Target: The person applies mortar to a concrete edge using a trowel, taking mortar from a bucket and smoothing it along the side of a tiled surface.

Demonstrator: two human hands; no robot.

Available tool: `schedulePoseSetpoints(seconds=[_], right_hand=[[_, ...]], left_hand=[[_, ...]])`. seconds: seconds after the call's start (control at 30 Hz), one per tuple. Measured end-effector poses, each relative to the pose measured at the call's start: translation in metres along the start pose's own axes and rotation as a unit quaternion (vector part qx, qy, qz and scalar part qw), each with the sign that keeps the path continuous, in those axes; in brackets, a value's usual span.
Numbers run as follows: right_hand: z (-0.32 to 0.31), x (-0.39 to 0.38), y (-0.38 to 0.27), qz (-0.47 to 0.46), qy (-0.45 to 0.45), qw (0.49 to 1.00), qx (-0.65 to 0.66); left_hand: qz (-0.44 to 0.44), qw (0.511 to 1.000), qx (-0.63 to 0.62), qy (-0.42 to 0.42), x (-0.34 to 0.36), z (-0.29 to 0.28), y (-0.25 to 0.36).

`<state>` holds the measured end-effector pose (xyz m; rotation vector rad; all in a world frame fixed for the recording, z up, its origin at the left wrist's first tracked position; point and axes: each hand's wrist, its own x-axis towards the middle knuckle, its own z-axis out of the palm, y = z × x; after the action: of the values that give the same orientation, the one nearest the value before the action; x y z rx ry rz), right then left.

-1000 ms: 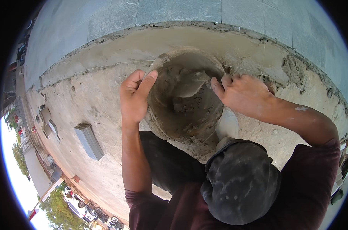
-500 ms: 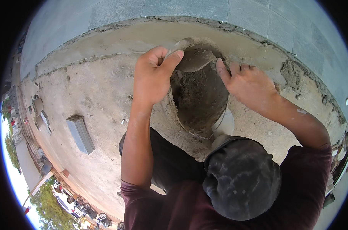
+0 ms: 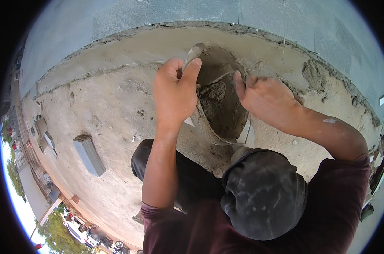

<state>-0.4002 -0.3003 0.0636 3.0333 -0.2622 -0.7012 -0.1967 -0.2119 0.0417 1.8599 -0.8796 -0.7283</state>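
A mortar-caked grey bucket [image 3: 230, 118] is tipped in the middle of the view, with wet grey mortar [image 3: 211, 95] lumped inside it. My left hand [image 3: 177, 91] grips its upper left rim, thumb pressed on the edge. On the right side, my right hand [image 3: 266, 99] holds the rim with curled fingers and the thumb just over the opening. A white object [image 3: 249, 139] shows behind the bucket's lower part. Below are my dark cap [image 3: 264, 194], maroon shirt and dark trouser leg.
Grey tiles [image 3: 192, 10] edge the top, beside a wet mortar strip [image 3: 137, 48] with a thin string. A mortar clump [image 3: 314, 76] lies right. A stack of slate-grey tiles [image 3: 89, 154] rests on the concrete [image 3: 111, 114] at left; vehicles [image 3: 84, 230] and trees appear lower left.
The bucket has tipped, its opening now narrower. My left hand moved up and right with the rim, then slightly down since half a second ago; my right hand stayed on the right side.
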Motion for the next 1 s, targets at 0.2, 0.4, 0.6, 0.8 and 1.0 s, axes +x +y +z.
schedulePoseSetpoints(seconds=[0.2,0.4,0.6,0.8,1.0], right_hand=[[0.033,0.015,-0.007,0.020,-0.070,0.996,0.050],[0.031,0.011,-0.003,-0.031,-0.191,0.948,0.254],[0.051,0.017,0.000,-0.024,-0.279,0.849,0.448],[0.069,0.001,-0.023,0.012,-0.243,0.680,0.692],[0.095,0.003,-0.049,-0.005,-0.213,0.497,0.841]], left_hand=[[-0.041,0.996,-0.071,0.022,-0.028,0.019,0.008],[0.004,0.997,-0.075,0.033,-0.048,0.012,-0.005],[0.026,0.995,-0.092,0.023,-0.067,0.000,-0.021],[0.065,0.996,-0.061,0.013,-0.075,-0.006,-0.040],[0.034,0.997,-0.068,0.026,-0.072,-0.018,-0.032]])
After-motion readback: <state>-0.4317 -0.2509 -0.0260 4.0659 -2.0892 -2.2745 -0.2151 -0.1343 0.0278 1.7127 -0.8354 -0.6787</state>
